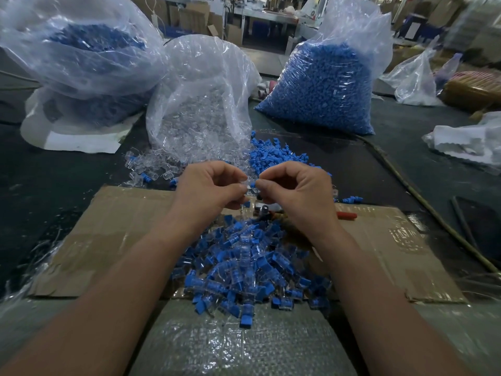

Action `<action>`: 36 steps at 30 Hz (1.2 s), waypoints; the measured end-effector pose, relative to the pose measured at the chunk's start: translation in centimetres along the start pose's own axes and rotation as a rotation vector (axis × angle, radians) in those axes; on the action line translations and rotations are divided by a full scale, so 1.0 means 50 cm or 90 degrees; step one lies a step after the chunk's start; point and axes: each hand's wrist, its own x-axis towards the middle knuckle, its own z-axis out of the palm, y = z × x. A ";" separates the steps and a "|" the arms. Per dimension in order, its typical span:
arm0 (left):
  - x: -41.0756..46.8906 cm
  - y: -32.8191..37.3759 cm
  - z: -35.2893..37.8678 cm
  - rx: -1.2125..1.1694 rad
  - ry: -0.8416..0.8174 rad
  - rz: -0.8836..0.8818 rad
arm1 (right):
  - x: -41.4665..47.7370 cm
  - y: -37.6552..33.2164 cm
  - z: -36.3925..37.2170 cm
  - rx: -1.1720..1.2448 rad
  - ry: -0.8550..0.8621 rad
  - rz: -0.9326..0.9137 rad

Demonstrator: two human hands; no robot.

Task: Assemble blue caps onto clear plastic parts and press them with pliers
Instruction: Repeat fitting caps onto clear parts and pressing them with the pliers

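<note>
Cardboard (108,240) on worktable (54,185); left hand (208,188) fingers (230,172) tight around clear part (249,189), right hand (298,189) fingers (272,177) around blue cap (253,184)

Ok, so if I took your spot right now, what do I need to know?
Left hand: pinches a clear part.
Right hand: pinches a blue cap against that part; not pressed yet.
Pliers: lying on the cardboard, partly under the right hand.
Done: pile of capped pieces on the cardboard, nearest you.
Left: loose blue caps and loose clear parts beyond the hands, plus a bag of blue caps and a bag of clear parts.
</note>
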 end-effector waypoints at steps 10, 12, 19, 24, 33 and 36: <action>-0.007 0.010 0.004 -0.045 -0.027 -0.004 | -0.001 0.009 0.004 -0.046 -0.033 -0.057; -0.007 0.013 0.001 -0.055 -0.040 -0.014 | 0.000 0.009 0.002 -0.050 -0.045 -0.087; -0.007 0.014 -0.006 -0.083 -0.074 -0.052 | -0.003 0.012 -0.002 -0.016 -0.090 -0.120; -0.003 0.012 -0.008 -0.108 -0.087 -0.078 | -0.003 0.010 -0.008 0.020 -0.115 -0.064; -0.002 0.012 -0.009 -0.133 -0.105 -0.087 | -0.006 0.010 -0.011 0.014 -0.102 -0.059; -0.002 0.012 -0.009 -0.139 -0.109 -0.087 | -0.006 0.011 -0.011 0.009 -0.096 -0.061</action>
